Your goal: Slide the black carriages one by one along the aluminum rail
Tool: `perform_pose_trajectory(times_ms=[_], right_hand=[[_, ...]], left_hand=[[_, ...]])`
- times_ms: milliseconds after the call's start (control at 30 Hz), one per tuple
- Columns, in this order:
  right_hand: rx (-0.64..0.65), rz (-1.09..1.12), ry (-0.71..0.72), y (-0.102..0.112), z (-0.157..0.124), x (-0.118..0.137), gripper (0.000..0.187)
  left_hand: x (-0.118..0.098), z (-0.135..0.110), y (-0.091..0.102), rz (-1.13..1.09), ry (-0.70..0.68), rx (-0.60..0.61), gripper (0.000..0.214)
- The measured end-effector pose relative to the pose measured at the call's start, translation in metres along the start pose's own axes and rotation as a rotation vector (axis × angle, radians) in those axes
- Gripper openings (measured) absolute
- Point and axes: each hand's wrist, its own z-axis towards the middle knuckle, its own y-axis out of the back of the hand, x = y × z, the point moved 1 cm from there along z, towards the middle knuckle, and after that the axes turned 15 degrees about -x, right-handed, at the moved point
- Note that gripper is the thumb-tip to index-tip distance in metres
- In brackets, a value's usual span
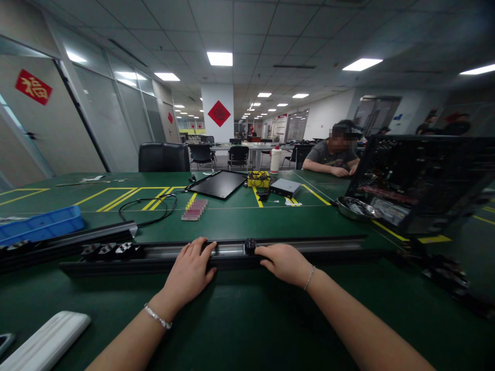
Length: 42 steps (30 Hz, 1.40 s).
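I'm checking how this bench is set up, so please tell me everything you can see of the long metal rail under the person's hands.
The long metal rail is a straight, silver-looking extrusion with dark edges, lying flat and crosswise on the green bench mat in front of the person. A small black block sits on it, beside the right hand, whose fingers touch the rail. The left hand rests over the rail too, hiding part of it.

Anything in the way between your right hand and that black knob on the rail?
Nothing visible: the right hand lies on the metal extrusion rail, its fingertips right beside the black knob, with no object between them.
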Motion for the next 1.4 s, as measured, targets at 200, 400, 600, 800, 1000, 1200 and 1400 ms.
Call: perform_pose_trajectory(times_ms=[200, 400, 600, 800, 1000, 1200, 1400], right_hand=[[0.043, -0.069, 0.046, 0.0076, -0.0019, -0.0044, 0.041], [0.04, -0.083, 0.042, 0.0102, -0.0016, -0.002, 0.04], [0.054, -0.079, 0.035, 0.0085, -0.0014, -0.005, 0.038], [0.052, -0.064, 0.036, 0.008, -0.0014, -0.0051, 0.038], [0.055, -0.055, 0.018, 0.0083, -0.001, -0.0056, 0.037], [0.042, -0.032, 0.006, 0.0076, -0.0019, -0.0067, 0.036], [0.033, 0.009, -0.008, 0.0071, -0.0021, -0.0081, 0.036]], left_hand=[[0.0014, 0.0, -0.0013, 0.003, -0.001, 0.005, 0.054], [0.0024, -0.0006, -0.0022, -0.001, -0.007, -0.002, 0.054], [0.003, -0.0009, -0.0042, 0.012, -0.013, -0.006, 0.055], [0.0018, -0.0008, -0.0025, 0.007, -0.009, -0.01, 0.054], [0.0012, -0.0006, -0.0021, 0.008, -0.002, -0.004, 0.055], [0.0019, -0.0009, -0.0034, 0.013, 0.0, 0.003, 0.054], [0.0024, -0.0012, -0.0038, -0.011, 0.001, -0.014, 0.055]])
